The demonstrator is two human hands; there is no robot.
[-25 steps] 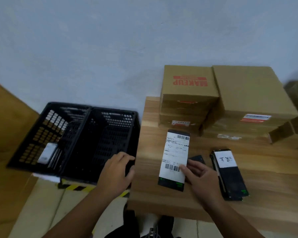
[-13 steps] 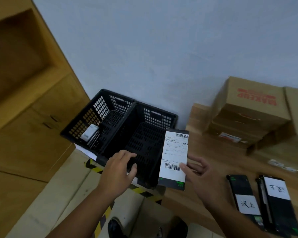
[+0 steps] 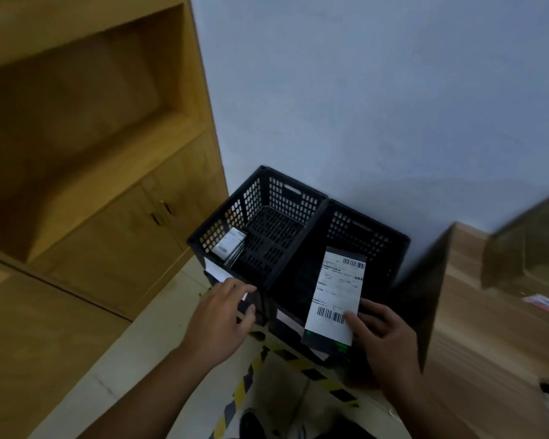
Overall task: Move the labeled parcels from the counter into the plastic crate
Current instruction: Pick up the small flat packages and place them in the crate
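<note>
1. The left crate (image 3: 235, 213) on the floor already has a stored parcel (image 3: 229, 245) leaning on its left wall. If the new one belongs there too, it should stand beside that one, label showing.
2. The right crate (image 3: 362, 229) touches the left one, and the carried parcel hangs over its near edge. I cannot tell which crate is meant, so pick one before lowering.
3. The labeled parcel (image 3: 336, 293) is off the desk and in the air, upright, leaning a little to the right, with its barcodes facing the camera. I would bring its lower edge clear over the near rim, lower it inside, and let go only when it is low in the crate. It looks thin and light, so a high drop could flip it.
4. Pose, left side: the left hand (image 3: 219, 318) holds nothing. It is palm down with loosely spread fingers reaching toward the near corner of the left crate. I cannot tell whether they touch the rim. It could steady the crate there.
5. Pose, right side: the right hand (image 3: 384, 331) pinches the parcel's lower right part, with the thumb (image 3: 351, 321) on the label and the fingers behind it.
6. Far right, the desk (image 3: 488, 343) sits beside the crates.
</note>
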